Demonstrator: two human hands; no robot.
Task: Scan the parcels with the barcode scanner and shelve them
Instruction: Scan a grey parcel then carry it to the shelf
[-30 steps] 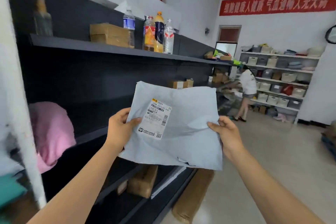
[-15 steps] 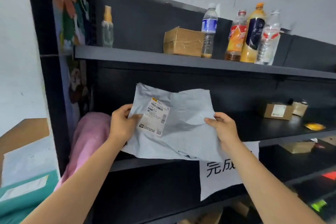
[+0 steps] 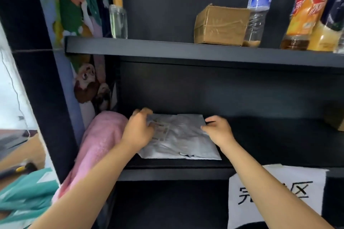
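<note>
A grey plastic mailer parcel [image 3: 183, 142] with a white shipping label lies flat on the middle shelf [image 3: 167, 174] of a black rack. My left hand [image 3: 138, 130] rests on its left side, partly over the label, fingers curled at the far left corner. At the parcel's right edge, my right hand [image 3: 218, 131] holds on with thumb and fingers. Both hands are blurred. A black and yellow object [image 3: 20, 169] lies low at the far left, too blurred to identify.
A pink cloth bundle [image 3: 100, 141] touches the parcel's left side. The upper shelf holds a spray bottle [image 3: 118, 13], a taped cardboard box [image 3: 220, 25] and several drink bottles [image 3: 258, 7]. A paper sign [image 3: 275, 193] hangs below. A small box [image 3: 335, 119] sits at right.
The parcel went from upright in the air in front of the rack to flat on the middle shelf. Both hands moved forward and down with it; the view came closer.
</note>
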